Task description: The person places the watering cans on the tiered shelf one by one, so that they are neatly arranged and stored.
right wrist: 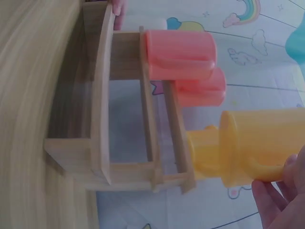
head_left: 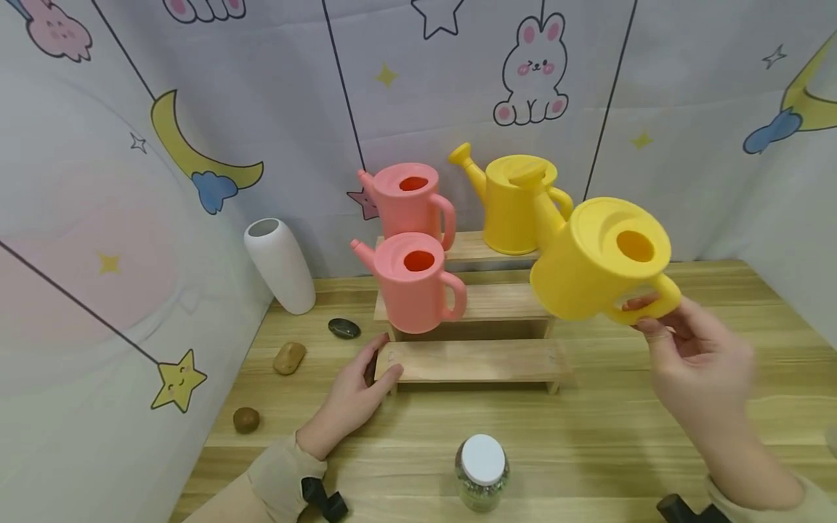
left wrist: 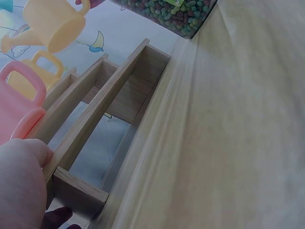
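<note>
My right hand pinches the lower part of a yellow watering can's handle, holding the can in the air, tilted, over the right side of a three-tier wooden stand. My left hand grips the left end of the stand's lowest step, thumb on top and fingers around the end. A pink watering can sits on the middle step at the left, with another pink watering can on the top step behind it. A second yellow watering can stands at the right of the top step, partly overlapped by the held one.
In front of the stand is a jar with a white lid. To the left stand a white vase, a black stone, a tan stone and a brown stone. A printed curtain hangs behind.
</note>
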A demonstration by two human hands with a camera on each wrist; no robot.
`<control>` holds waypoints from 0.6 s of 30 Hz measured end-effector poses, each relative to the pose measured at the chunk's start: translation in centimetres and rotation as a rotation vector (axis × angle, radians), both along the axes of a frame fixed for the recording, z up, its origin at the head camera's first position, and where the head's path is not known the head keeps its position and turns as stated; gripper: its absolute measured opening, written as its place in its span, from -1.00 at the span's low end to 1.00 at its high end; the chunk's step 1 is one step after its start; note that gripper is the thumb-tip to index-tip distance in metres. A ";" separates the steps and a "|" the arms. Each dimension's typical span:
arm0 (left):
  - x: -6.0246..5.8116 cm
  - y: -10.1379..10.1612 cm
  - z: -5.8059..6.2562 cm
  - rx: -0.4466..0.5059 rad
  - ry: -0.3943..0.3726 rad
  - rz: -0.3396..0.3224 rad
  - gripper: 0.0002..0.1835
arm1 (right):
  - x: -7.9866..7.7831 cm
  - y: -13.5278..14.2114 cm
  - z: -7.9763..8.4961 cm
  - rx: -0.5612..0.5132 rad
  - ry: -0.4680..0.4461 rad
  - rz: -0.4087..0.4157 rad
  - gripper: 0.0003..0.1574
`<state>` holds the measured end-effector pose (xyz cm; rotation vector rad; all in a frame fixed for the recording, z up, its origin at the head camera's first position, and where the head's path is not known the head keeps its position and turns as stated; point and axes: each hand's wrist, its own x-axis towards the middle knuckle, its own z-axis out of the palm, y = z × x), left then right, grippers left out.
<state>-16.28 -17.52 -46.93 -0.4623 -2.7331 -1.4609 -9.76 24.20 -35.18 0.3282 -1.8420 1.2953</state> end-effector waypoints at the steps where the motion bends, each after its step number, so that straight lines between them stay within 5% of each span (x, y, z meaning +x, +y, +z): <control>1: 0.0 0.0 0.0 0.003 -0.001 -0.001 -0.23 | 0.0 -0.1 -0.2 0.016 -0.029 -0.002 -0.66; 18: 0.1 0.0 -0.1 -0.001 0.000 0.003 -0.24 | -1.5 -2.0 -2.3 0.234 -0.222 -0.105 -0.64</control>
